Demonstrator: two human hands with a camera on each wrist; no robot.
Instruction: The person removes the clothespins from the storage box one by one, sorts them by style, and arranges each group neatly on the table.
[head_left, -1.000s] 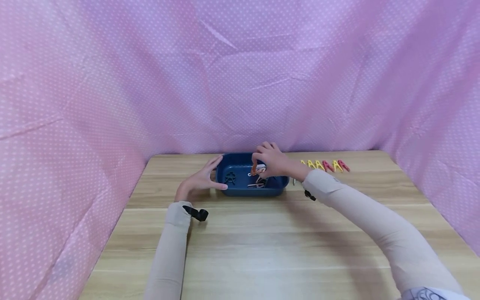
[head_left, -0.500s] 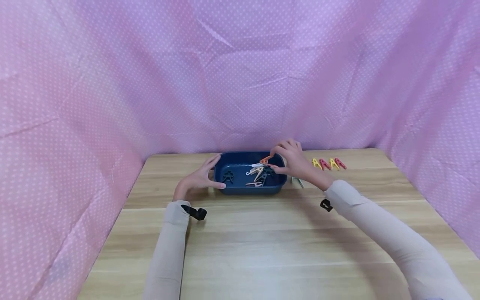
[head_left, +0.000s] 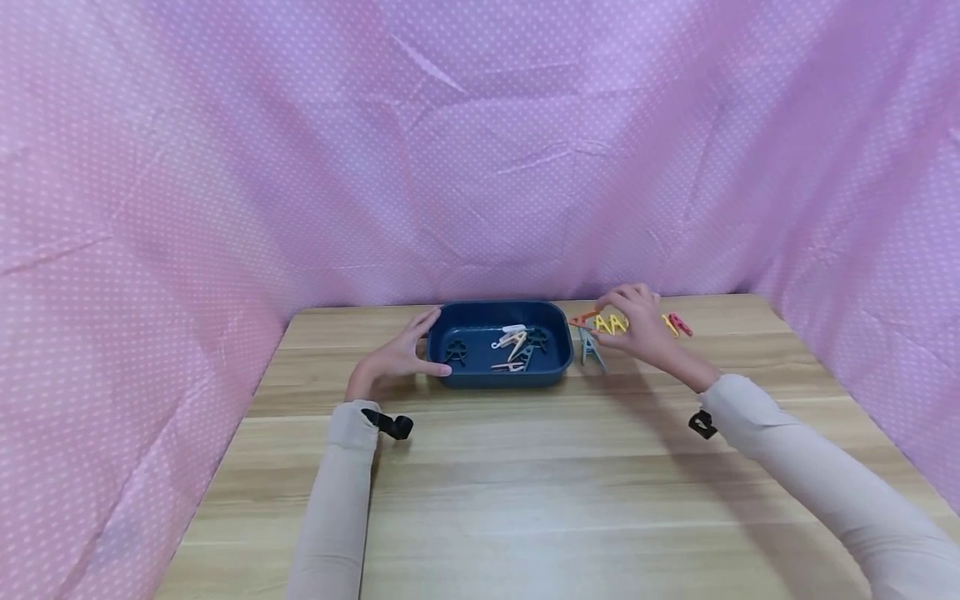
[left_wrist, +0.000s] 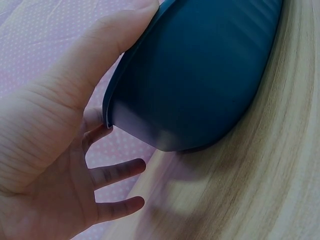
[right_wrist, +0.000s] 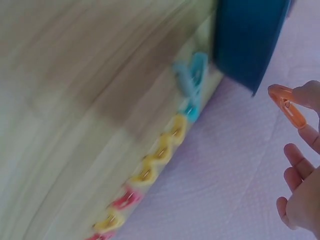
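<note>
My right hand (head_left: 643, 327) pinches an orange clothespin (right_wrist: 288, 107) between thumb and index finger, with the other fingers loosely bent. It is just beyond the right end of a dark blue basin (head_left: 498, 380), above the table. My left hand (head_left: 397, 357) rests against the basin's left end, thumb on the rim and fingers spread around the corner, fairly straight. Inside lie dark green clothespins (head_left: 456, 353), a white one (head_left: 513, 330), a cream one (head_left: 517, 343) and a pink one (head_left: 507, 367). Light blue clothespins (head_left: 590, 350) lie right of the basin, partly overlapping in view.
A row of yellow clothespins (head_left: 611, 324) and red clothespins (head_left: 680, 325) runs along the back edge of the wooden table (head_left: 480, 483), partly hidden by the right hand. Pink dotted cloth (head_left: 480, 167) hangs behind and at both sides.
My right hand has lifted the orange clothespin out of the basin and carried it rightward past the rim, uncovering the clothespins inside. The left hand stays at the basin's left end.
</note>
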